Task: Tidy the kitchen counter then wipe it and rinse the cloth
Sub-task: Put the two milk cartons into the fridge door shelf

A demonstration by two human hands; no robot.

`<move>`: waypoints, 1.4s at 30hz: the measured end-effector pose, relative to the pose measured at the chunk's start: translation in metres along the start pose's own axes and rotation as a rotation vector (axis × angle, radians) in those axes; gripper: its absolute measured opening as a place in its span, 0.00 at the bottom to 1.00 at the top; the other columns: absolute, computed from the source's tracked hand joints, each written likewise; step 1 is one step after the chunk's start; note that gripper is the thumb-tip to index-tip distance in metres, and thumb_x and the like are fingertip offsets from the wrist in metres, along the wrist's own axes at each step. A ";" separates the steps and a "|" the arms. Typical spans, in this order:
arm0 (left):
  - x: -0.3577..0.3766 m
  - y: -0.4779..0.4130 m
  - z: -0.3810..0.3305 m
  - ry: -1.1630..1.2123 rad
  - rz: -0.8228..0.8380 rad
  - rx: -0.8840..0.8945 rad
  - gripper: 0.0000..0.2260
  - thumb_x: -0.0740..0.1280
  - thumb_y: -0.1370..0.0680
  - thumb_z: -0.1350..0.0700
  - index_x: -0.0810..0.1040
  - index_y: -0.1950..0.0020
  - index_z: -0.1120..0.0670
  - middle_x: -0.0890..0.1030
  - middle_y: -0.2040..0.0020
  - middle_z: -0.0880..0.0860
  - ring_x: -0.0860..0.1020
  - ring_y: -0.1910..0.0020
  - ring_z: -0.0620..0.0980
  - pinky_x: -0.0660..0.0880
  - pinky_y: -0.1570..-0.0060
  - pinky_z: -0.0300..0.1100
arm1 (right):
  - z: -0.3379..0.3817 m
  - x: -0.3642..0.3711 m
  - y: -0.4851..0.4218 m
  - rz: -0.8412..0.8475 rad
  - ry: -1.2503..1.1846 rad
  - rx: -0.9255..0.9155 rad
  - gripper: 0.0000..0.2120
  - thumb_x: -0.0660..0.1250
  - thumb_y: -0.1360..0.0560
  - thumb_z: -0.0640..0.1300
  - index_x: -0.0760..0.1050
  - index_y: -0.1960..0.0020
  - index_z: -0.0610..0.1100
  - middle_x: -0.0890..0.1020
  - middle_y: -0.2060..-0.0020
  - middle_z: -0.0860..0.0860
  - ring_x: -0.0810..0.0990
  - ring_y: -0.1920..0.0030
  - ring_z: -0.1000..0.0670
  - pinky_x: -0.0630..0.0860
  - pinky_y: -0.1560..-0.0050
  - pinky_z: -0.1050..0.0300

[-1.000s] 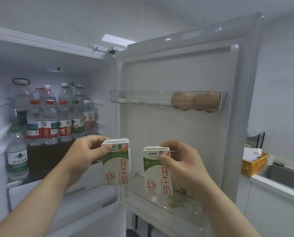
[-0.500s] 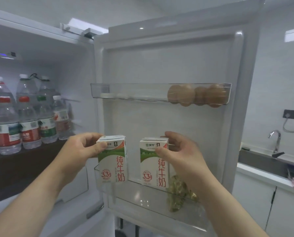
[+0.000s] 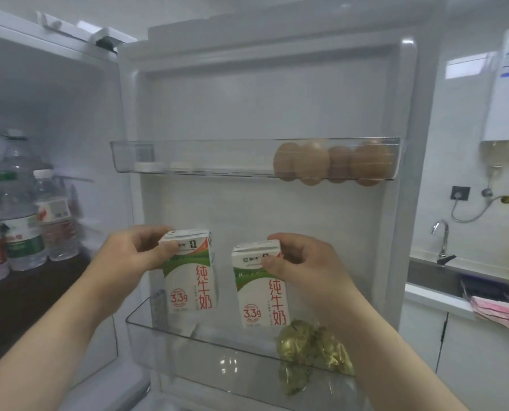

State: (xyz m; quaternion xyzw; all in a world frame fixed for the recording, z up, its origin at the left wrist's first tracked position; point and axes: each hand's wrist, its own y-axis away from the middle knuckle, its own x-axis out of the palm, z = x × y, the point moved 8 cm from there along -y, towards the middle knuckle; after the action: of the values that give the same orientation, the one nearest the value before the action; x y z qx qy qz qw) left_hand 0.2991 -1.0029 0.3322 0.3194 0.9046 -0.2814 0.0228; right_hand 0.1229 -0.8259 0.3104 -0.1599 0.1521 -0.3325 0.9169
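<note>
Two upright green-white milk cartons

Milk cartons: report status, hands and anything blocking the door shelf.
Left hand and right hand each grip one green-and-white milk carton, upright above the clear lower door shelf. Neither set down. Greenish bagged item fills shelf's right end.

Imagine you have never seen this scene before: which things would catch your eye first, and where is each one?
First come the two milk cartons, one in the left hand and one in the right hand, held upright side by side above the lower door shelf. Next, the brown eggs at the right end of the clear upper door shelf. Then the water bottles crowding the fridge interior on the left.
</note>
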 end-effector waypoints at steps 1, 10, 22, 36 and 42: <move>0.001 -0.005 0.003 0.010 0.015 0.005 0.06 0.67 0.26 0.60 0.78 0.52 0.50 0.85 0.61 0.41 0.82 0.61 0.38 0.76 0.65 0.29 | 0.000 0.000 -0.002 -0.010 0.013 -0.001 0.12 0.73 0.27 0.41 0.80 0.44 0.47 0.86 0.55 0.52 0.85 0.56 0.54 0.78 0.60 0.64; -0.009 -0.041 0.054 0.018 0.219 -0.075 0.23 0.78 0.44 0.38 0.83 0.57 0.50 0.86 0.57 0.49 0.83 0.57 0.47 0.78 0.55 0.46 | -0.006 0.011 -0.013 -0.126 0.181 0.095 0.06 0.74 0.29 0.39 0.81 0.53 0.45 0.87 0.60 0.53 0.85 0.58 0.56 0.76 0.63 0.69; 0.022 -0.042 0.099 -0.205 0.510 -0.090 0.07 0.75 0.30 0.57 0.82 0.54 0.50 0.85 0.59 0.44 0.83 0.58 0.42 0.79 0.50 0.47 | -0.020 0.033 0.000 -0.121 0.499 0.284 0.06 0.75 0.30 0.40 0.82 0.54 0.47 0.86 0.61 0.56 0.84 0.58 0.60 0.77 0.59 0.65; 0.036 -0.043 0.127 -0.232 0.602 -0.101 0.06 0.74 0.28 0.56 0.82 0.53 0.49 0.85 0.57 0.43 0.83 0.56 0.41 0.80 0.50 0.47 | -0.049 0.047 -0.009 -0.088 0.716 0.361 0.07 0.74 0.31 0.41 0.79 0.53 0.47 0.85 0.60 0.56 0.82 0.62 0.64 0.75 0.65 0.70; 0.035 -0.043 0.134 -0.248 0.606 -0.076 0.06 0.73 0.28 0.58 0.82 0.53 0.50 0.85 0.58 0.43 0.82 0.58 0.39 0.80 0.53 0.44 | -0.054 0.049 -0.014 -0.083 0.821 0.349 0.09 0.73 0.31 0.43 0.77 0.52 0.48 0.84 0.57 0.56 0.81 0.58 0.61 0.77 0.64 0.67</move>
State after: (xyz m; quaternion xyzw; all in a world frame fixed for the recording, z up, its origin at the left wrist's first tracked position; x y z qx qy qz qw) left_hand 0.2272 -1.0805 0.2325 0.5363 0.7686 -0.2644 0.2273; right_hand 0.1305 -0.8788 0.2583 0.1365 0.4387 -0.4255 0.7797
